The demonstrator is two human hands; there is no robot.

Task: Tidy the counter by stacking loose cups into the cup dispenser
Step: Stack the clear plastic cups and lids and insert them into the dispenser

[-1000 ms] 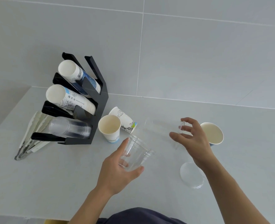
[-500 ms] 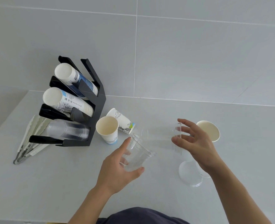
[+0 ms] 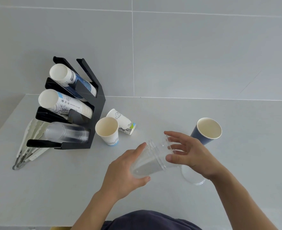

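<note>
My left hand point(image 3: 123, 171) grips a clear plastic cup point(image 3: 147, 165) lying on its side above the counter. My right hand point(image 3: 190, 153) holds a second clear cup point(image 3: 163, 144) whose base is pushed into the first cup's mouth. Another clear cup point(image 3: 192, 177) stands on the counter under my right wrist. The black cup dispenser point(image 3: 95, 113) at the left holds two rows of paper cups and a row of clear cups point(image 3: 67, 133). A white paper cup point(image 3: 107, 130) stands upright beside it, a printed one point(image 3: 122, 122) lies on its side, and a blue paper cup point(image 3: 206, 131) stands at the right.
White tongs point(image 3: 27, 146) lie left of the dispenser near the counter's left edge. A grey tiled wall point(image 3: 186, 55) rises behind the counter. My dark clothing point(image 3: 150, 219) shows at the bottom.
My two hands came together and the right hand's clear cup slid into the left hand's cup. The view shifted, showing the blue cup more fully.
</note>
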